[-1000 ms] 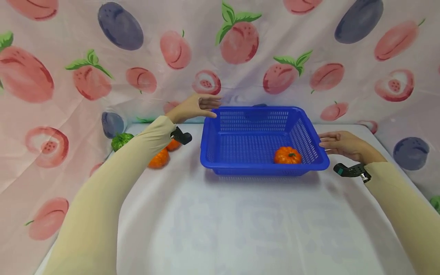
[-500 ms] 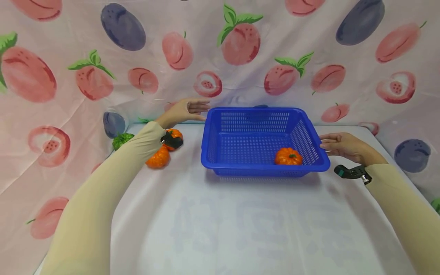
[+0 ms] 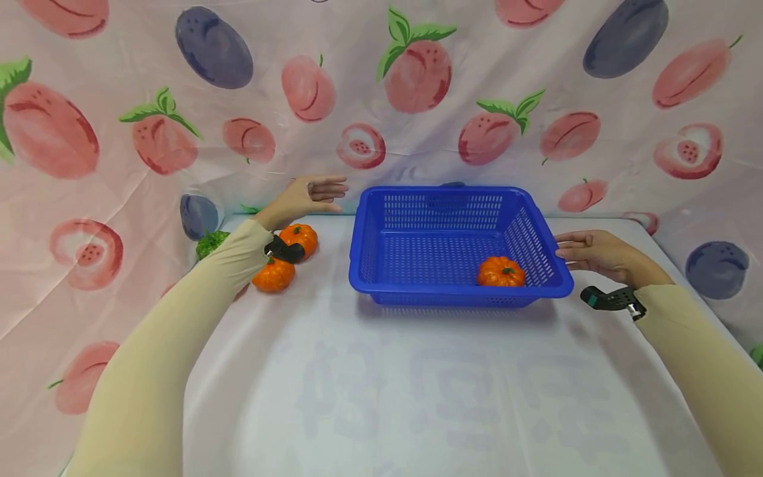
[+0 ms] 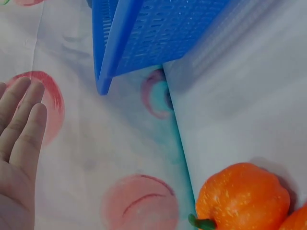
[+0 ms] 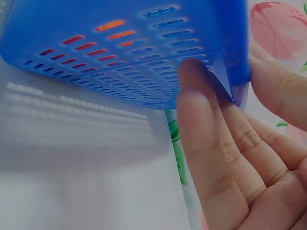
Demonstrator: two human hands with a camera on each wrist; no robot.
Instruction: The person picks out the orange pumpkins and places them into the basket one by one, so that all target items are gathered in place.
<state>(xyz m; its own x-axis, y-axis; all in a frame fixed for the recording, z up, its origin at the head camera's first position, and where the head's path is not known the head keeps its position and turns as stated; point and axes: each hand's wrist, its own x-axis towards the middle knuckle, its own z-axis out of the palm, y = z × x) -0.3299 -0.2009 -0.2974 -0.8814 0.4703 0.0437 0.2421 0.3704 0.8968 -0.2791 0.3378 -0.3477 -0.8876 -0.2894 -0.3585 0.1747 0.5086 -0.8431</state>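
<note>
"Fruit-printed cloth (image 3: 256,106) hangs behind a white-covered table (image 3: 381,404). How does each grip stand?"

"At the right hand (image 3: 605,255), the grip pinches the right rim of a blue basket (image 3: 441,290), with fingers tucked beneath the overhanging edge. At the left hand (image 3: 303,197), the grip is spread: fingers straight, thumb set apart from them, the whole held clear of the basket's left side."

"Where is the basket, and what does it contain?"

"It sits on the table, toward the back, rectangular, with slotted walls and floor. One orange pumpkin (image 3: 501,273) lies inside, in the near right corner; orange shows through the slots in the right wrist view."

"And farther out?"

"Left of the basket, a far pumpkin (image 3: 302,235) and a near pumpkin (image 3: 275,276), both orange, lie close together on the table by the left cuff. Farther left, a green item (image 3: 208,244) is partly covered by the left sleeve (image 3: 149,338). Each wrist bears a small black device, the right one (image 3: 612,298) lying just below the hand."
</note>
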